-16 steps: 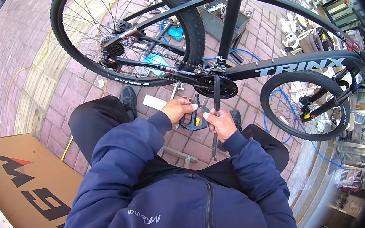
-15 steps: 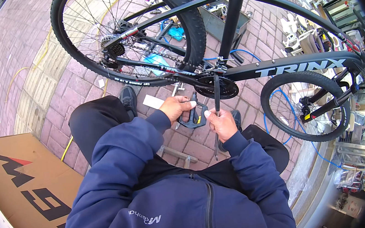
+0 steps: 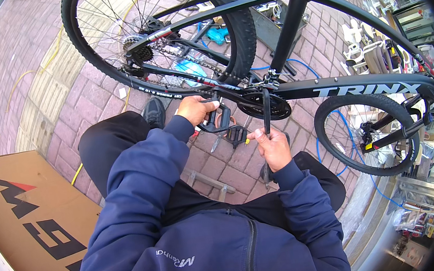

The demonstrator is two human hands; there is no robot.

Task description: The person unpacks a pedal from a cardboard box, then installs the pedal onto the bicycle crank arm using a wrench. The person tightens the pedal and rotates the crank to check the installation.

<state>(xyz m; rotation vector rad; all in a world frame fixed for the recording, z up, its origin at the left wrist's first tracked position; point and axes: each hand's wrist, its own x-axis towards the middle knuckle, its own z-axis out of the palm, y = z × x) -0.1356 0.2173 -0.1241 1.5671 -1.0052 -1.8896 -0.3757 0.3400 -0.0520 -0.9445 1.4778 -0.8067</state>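
In front of me stands a black bicycle (image 3: 290, 21) without a visible saddle. My left hand (image 3: 192, 111) is closed on the edge of a black pedal (image 3: 215, 118), left of the chainring (image 3: 278, 104). The crank arm (image 3: 267, 109) points down toward me, and my right hand (image 3: 275, 151) grips its lower end with the thumb on it. The right index finger stretches left toward a second black pedal (image 3: 237, 136) with a yellow mark beside it. Whether that pedal lies on the ground or hangs above it, I cannot tell.
A large cardboard box (image 3: 25, 215) stands at my left. Blue hose (image 3: 342, 119) runs over the brick paving behind the bicycle. Boxes and parts crowd the shelves (image 3: 428, 201) on the right. A grey metal toolbox (image 3: 269, 32) sits beyond the frame.
The pedal in my left hand has moved left, away from my right hand, uncovering the second pedal. My right hand has shifted slightly right and down. The bicycle appears farther right in view.
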